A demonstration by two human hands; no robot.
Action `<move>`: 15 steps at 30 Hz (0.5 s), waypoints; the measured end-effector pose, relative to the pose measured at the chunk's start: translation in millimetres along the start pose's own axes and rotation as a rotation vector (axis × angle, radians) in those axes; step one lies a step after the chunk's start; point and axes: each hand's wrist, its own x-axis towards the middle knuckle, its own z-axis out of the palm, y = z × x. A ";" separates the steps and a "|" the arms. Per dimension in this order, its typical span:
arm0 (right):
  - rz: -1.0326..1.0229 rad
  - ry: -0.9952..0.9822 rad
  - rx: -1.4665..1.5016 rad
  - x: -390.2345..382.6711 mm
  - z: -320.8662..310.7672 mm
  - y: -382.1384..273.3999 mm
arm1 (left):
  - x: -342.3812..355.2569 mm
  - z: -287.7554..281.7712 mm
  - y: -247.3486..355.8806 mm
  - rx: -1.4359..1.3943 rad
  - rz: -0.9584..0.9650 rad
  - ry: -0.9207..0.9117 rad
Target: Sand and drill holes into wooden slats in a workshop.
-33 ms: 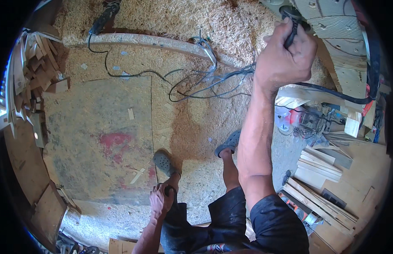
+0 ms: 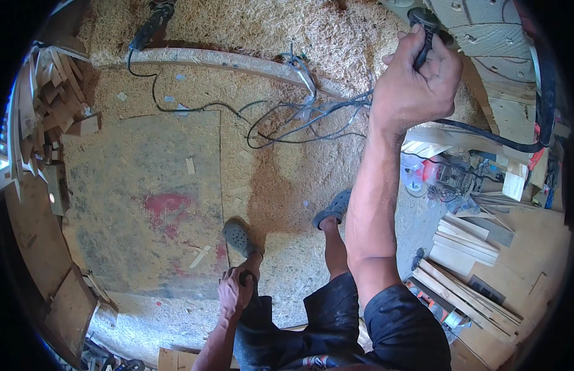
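Observation:
My right hand (image 2: 417, 86) is raised at the upper right, its fingers closed round a black handle-like piece (image 2: 425, 46). The piece has a rounded head, and its kind is not clear. It sits close to a pale wooden panel (image 2: 494, 43) with holes in it. Low in the view, beside my left leg, my left hand (image 2: 234, 294) is closed round a small dark rounded thing (image 2: 245, 277), mostly hidden by the fingers.
Tangled black cables (image 2: 299, 123) lie on the shavings-strewn floor near a long curved wooden strip (image 2: 225, 60). A corded power tool (image 2: 152, 28) rests at the far left. Wood offcuts (image 2: 61, 93) are piled at left; boards (image 2: 463, 244) are stacked at right.

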 end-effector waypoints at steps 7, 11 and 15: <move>0.155 -0.151 0.000 14.8 -8.6 -5.3 | -0.5 6.7 1.0 -0.007 0.011 0.044; 0.105 -0.224 -0.108 20.3 -10.2 0.8 | -7.2 18.4 -2.6 0.025 -0.004 0.045; 0.612 -0.538 -0.059 8.5 -34.2 -28.6 | -18.2 28.5 -7.8 0.017 0.053 0.105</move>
